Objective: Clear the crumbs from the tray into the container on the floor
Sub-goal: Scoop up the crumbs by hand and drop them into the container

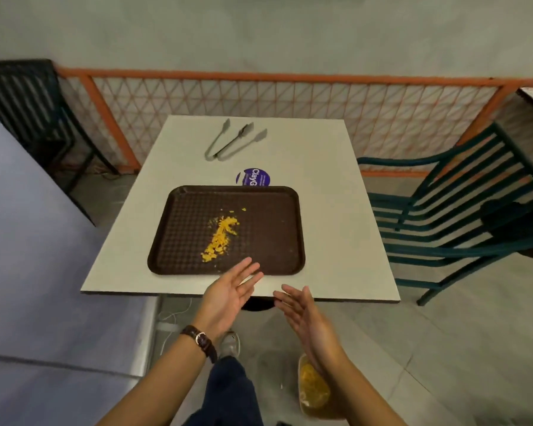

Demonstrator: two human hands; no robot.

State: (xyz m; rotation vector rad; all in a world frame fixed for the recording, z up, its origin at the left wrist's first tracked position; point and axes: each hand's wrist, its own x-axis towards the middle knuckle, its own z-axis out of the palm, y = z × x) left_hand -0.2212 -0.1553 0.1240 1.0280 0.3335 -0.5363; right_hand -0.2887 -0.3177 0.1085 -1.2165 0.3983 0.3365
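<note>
The white bench carries a brown tray set directly ahead of both hands. The left hand hovers palm-up, its grip apart with fingers straight, fingertips over the tray's near rim; a brown watch sits on its wrist. The right hand is held edge-on just beside the left, apart from it, grip likewise apart and holding nothing. A container of yellow bits stands on the floor below the right forearm. Two pairs of tongs lie well beyond the hands at the bench's far side. A streak of yellow crumbs lies mid-tray, just ahead of the left fingertips.
</note>
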